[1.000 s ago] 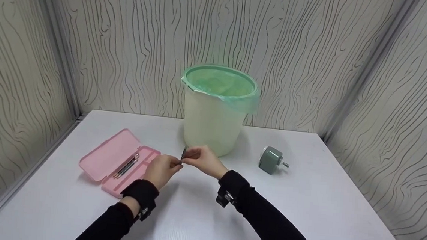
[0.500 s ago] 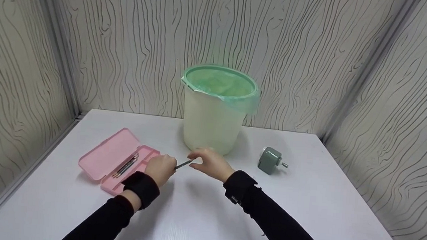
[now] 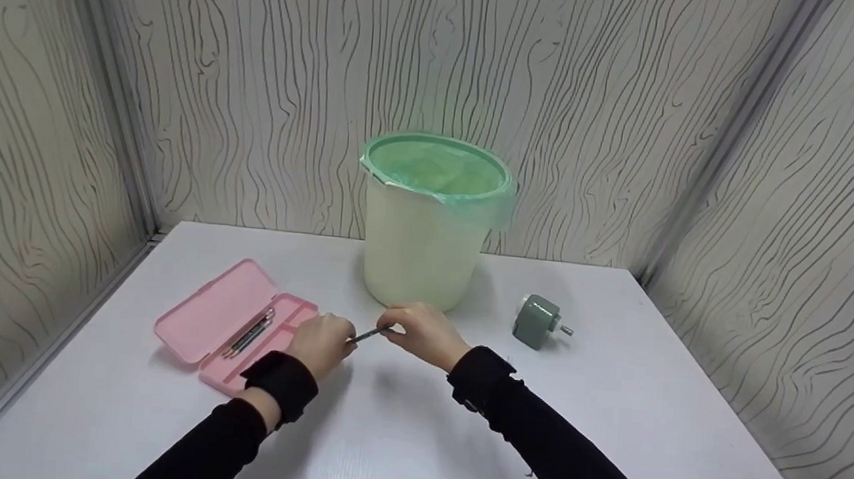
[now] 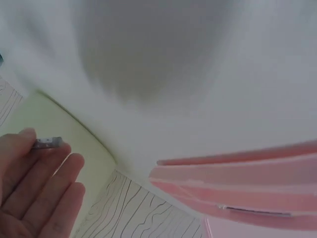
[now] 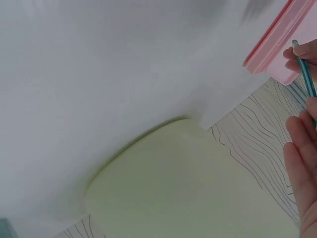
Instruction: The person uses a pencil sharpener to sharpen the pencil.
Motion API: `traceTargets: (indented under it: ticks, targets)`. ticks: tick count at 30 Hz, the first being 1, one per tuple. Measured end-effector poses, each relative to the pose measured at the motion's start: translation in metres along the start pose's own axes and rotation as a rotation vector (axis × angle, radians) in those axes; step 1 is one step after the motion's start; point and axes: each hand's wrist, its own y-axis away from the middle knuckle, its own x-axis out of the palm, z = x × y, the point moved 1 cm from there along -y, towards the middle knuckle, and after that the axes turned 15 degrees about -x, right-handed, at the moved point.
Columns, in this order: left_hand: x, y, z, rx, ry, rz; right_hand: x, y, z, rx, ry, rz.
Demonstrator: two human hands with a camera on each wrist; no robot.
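Observation:
A slim dark pencil (image 3: 370, 335) spans the gap between the two hands above the table, tilted up to the right. My left hand (image 3: 320, 343) pinches its left end; in the left wrist view a short blunt end of the pencil (image 4: 48, 143) sticks out past the thumb. My right hand (image 3: 424, 335) pinches the other end between thumb and fingers. In the right wrist view the pencil (image 5: 306, 77) looks teal, and that hand's other fingers extend. Just left of my left hand lies an open pink pencil case (image 3: 215, 307) with several pencils (image 3: 249, 334) inside.
Behind the hands stands a pale bin (image 3: 422, 254) lined with a green bag (image 3: 439, 167). A grey-green crank pencil sharpener (image 3: 536, 322) is to the right on the white table (image 3: 611, 403). Patterned panels (image 3: 294, 95) enclose the table's back and sides.
The hands have moved slightly apart, and the pencil has swung from steep to a shallow slant. The right fingers spread, then closed again on the pencil's end.

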Motion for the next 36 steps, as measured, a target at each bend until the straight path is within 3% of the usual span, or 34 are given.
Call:
traceTargets:
  ticks: [5,9,13,19,22,29,36]
  targets:
    - [0.002,0.003,0.005,-0.048,0.182,0.033,0.003,0.010,-0.004,0.090,-0.180,-0.102]
    - [0.003,0.006,0.007,-0.062,0.242,0.047,0.005,0.018,-0.005,0.171,-0.342,-0.156]
    - [0.003,0.007,0.006,-0.060,0.278,0.070,0.008,0.028,-0.007,0.231,-0.420,-0.184]
    - [0.004,0.008,0.001,0.054,0.247,0.012,0.011,0.042,-0.011,0.280,-0.378,-0.146]
    - [0.006,0.007,-0.003,0.077,0.225,0.013,0.011,0.047,-0.012,0.280,-0.357,-0.124]
    - [0.009,0.005,-0.008,0.063,0.218,0.062,0.007,0.055,-0.013,0.258,-0.312,-0.092]
    - [0.010,0.003,-0.010,0.036,0.240,0.093,-0.014,0.076,-0.026,0.321,-0.214,-0.071]
